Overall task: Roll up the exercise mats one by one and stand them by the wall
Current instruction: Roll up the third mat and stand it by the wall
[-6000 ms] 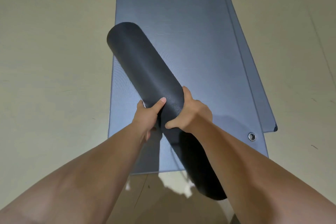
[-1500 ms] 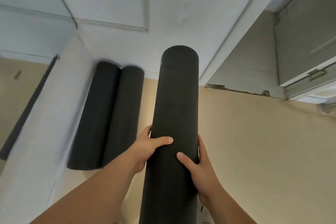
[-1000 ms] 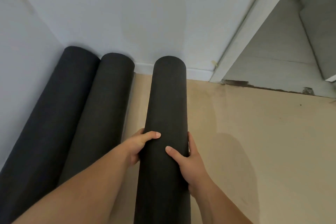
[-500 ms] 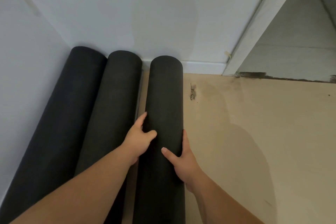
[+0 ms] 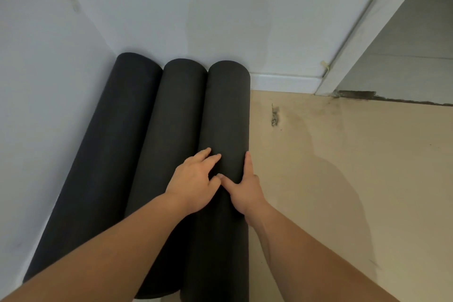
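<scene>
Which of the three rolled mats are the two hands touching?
The rightmost mat, next to bare floor. The left hand and right hand both rest on it; the middle mat and leftmost mat stand nearer the corner.

3 matte charcoal-black rolled foam mats run from 7 o'clock towards 12: the left roll [image 5: 98, 154], middle roll [image 5: 171, 130] and right roll [image 5: 228, 110], all one even dark tone with a fine grain. The smooth painted wall [image 5: 147, 7] behind is pale blue-grey, with a faint yellowish blotch [image 5: 228, 19] at 12 o'clock. A white skirting board [image 5: 282, 82] and white door frame [image 5: 362, 27] sit at 1 and 2 o'clock. The beige floor [image 5: 343, 179] at 4 o'clock carries a dark grey smudge [image 5: 274, 115] and a blackish-brown threshold strip [image 5: 355, 94].
</scene>
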### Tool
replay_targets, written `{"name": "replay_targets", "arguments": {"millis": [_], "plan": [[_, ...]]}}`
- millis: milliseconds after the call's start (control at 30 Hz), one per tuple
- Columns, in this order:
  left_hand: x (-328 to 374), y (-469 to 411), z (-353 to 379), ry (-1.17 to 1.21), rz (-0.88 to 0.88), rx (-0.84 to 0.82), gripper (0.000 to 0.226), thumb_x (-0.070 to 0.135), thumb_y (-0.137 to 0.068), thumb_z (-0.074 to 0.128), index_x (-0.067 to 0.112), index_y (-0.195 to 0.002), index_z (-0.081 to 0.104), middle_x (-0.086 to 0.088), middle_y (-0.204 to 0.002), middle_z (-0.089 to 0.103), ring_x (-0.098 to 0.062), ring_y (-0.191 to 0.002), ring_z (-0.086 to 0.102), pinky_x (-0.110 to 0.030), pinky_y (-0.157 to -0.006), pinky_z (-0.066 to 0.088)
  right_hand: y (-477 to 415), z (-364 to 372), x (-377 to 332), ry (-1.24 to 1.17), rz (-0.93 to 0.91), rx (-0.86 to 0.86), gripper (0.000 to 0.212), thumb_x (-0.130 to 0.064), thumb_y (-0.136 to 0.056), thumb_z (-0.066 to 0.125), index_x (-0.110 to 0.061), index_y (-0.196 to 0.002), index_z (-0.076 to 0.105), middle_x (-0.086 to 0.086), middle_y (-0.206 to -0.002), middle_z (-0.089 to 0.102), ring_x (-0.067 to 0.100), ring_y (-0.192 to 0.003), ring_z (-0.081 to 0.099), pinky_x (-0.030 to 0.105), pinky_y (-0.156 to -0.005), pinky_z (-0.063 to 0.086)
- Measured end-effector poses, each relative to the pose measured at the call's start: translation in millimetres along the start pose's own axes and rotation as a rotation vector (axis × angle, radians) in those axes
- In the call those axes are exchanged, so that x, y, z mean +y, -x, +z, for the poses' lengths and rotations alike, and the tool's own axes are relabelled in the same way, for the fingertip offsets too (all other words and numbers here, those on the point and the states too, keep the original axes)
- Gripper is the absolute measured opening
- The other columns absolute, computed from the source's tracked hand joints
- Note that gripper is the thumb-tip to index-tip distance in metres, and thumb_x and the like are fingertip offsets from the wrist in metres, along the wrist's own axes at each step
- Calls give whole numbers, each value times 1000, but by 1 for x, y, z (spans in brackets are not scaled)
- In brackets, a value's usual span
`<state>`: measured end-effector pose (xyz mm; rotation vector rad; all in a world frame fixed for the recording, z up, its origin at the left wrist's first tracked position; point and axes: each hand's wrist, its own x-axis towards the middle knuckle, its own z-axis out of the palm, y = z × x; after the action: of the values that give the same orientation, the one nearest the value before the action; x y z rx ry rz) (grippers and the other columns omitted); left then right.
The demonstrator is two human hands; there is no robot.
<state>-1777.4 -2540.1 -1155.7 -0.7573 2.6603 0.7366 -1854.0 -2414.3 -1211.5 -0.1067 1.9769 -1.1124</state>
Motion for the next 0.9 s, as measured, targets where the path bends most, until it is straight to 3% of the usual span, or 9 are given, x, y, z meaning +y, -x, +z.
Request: {"name": "replay_targets", "arguments": {"millis": [233,367,500,567,667,767,833,900], "plan": [[1,0,1,-107,4,-57,60,39,-106,42,32,-161,20,5,-171,9,-21,-153,21,-41,-123,27,7,-3,-9,14,33,-42,111,-55,-89,76,-51,-162,-7,6,-149,47,27,-129,55,46,-110,51],[10,-1,-9,-112,-55,-110,61,42,-104,47,32,-160,25,2,-170,12,-25,-152,25,-46,-119,33,11,-17,-25,131,60,-134,104,-45,-98,68,-39,-164,-13,7,-161,42,29,-139,50,41,-115,45],[30,5,-35,-59,-137,-117,59,54,-102,46,31,-155,36,-4,-166,25,-27,-145,38,-49,-117,37,30,-45,-55,245,54,-75,88,-28,-106,56,-37,-166,-8,11,-167,31,34,-142,47,42,-115,44],[52,19,-58,7,-165,-99,56,56,-103,43,28,-151,43,-3,-161,35,-23,-142,42,-44,-115,39,51,-69,-73,252,73,-28,80,-22,-107,51,-33,-167,-1,10,-169,25,36,-144,44,38,-109,46],[95,57,-102,127,-222,-98,53,54,-104,42,25,-148,48,0,-150,49,-17,-128,52,-37,-105,45,99,-113,-106,235,109,11,73,-19,-107,50,-32,-167,11,7,-170,24,36,-146,43,43,-113,46],[144,112,-161,188,-274,-161,51,51,-105,43,24,-147,49,0,-139,58,-17,-118,57,-34,-99,48,167,-160,-148,219,136,-8,69,-8,-105,44,-30,-166,21,6,-171,21,36,-146,41,37,-103,49],[175,149,-210,198,-302,-192,49,50,-104,45,23,-145,51,0,-131,62,-14,-107,58,-31,-91,49,221,-192,-183,216,122,-44,66,-6,-106,39,-31,-165,24,5,-171,21,34,-148,38,33,-101,46],[209,188,-264,192,-319,-219,50,50,-104,48,22,-145,50,0,-134,61,-15,-108,58,-31,-91,49,278,-222,-223,198,104,-68,63,-8,-108,39,-31,-165,25,3,-171,22,33,-150,35,30,-96,39]]}}
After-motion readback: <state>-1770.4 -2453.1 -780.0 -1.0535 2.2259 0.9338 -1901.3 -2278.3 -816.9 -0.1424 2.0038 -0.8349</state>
